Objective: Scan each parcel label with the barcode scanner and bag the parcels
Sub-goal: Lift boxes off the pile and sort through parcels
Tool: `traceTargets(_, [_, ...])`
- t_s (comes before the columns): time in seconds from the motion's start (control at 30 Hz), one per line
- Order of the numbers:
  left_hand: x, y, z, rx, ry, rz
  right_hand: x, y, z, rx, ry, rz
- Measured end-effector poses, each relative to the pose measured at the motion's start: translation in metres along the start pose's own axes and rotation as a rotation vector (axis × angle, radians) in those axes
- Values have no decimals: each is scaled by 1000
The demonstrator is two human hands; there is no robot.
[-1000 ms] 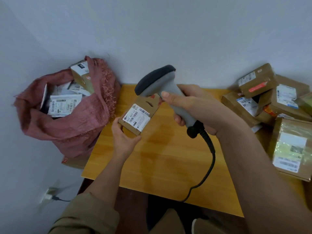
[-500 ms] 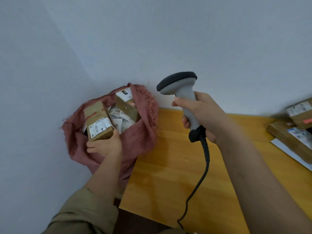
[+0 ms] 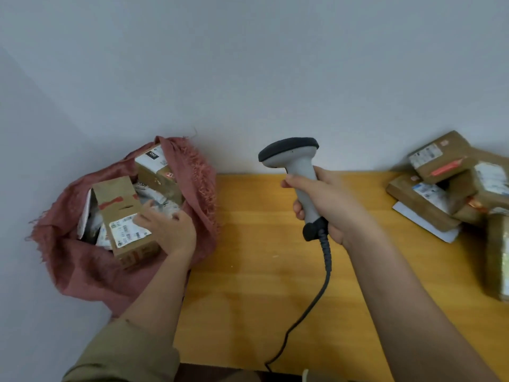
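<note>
A pink cloth bag (image 3: 82, 268) sits at the left, against the wall, with several labelled parcels inside. A small cardboard parcel (image 3: 121, 213) with a white barcode label lies on top in the bag's mouth. My left hand (image 3: 168, 230) is inside the bag and holds the parcel's right side, fingertips over the label. My right hand (image 3: 330, 208) grips the handle of the grey barcode scanner (image 3: 297, 172), held upright above the wooden table (image 3: 261, 271). Its black head points left, and its cable (image 3: 316, 296) hangs toward the table's near edge.
A pile of brown labelled parcels (image 3: 451, 186) lies at the table's far right, with one more box (image 3: 498, 257) at the right edge. A white paper (image 3: 429, 224) sticks out from under the pile. Grey walls close the back and left.
My left hand carried the small parcel from in front of the scanner left into the bag, where it now lies. The scanner moved right and is now upright.
</note>
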State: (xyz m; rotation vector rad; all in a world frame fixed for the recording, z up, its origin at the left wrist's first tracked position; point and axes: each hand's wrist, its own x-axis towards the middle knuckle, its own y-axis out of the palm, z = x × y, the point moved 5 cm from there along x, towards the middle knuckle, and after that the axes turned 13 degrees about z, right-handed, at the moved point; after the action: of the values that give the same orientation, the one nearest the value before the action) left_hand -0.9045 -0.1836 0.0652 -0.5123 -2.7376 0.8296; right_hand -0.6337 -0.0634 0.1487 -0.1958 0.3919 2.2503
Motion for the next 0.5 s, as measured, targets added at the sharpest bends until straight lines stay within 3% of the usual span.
traceTargets(0.27, [-67,104,-71,29,248,287,-57,-138,-39,172,-32,-331])
traceTargets(0.4, [-130,171,-90,52,228,451,-94,-223,-55,216,-25,-435])
traceTargets(0.5, [-201,241,-104,100,185,712,-128,-290,-65,225,2,-520])
